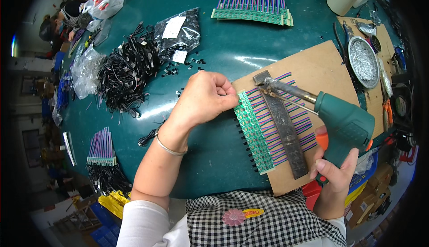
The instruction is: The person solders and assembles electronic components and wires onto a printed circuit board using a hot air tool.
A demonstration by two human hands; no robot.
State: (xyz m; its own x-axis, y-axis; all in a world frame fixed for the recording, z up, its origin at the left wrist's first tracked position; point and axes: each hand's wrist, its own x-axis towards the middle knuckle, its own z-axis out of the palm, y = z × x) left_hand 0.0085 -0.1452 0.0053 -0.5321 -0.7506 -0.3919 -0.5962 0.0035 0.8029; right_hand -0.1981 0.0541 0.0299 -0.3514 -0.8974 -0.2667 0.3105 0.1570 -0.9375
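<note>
My right hand (335,173) grips a green soldering gun (346,119) with an orange trigger. The gun's tip points left, over the top end of a dark flat metal bar (286,133). That bar lies across pink, blue and black wires (305,124) running from a strip of green circuit boards (254,133). Small black parts stick out along the strip's left edge. At its upper end, my left hand (208,96) is closed in a pinch, thumb against forefinger. What it pinches, if anything, is hidden by the fingers.
Beneath the wires lies a brown board (328,70). Tangled black cables (127,70), a bag of black parts (178,32) and loose connectors (185,66) lie to the left. More wired circuit boards (252,16) sit at the back. A round metal dish (363,62) stands right.
</note>
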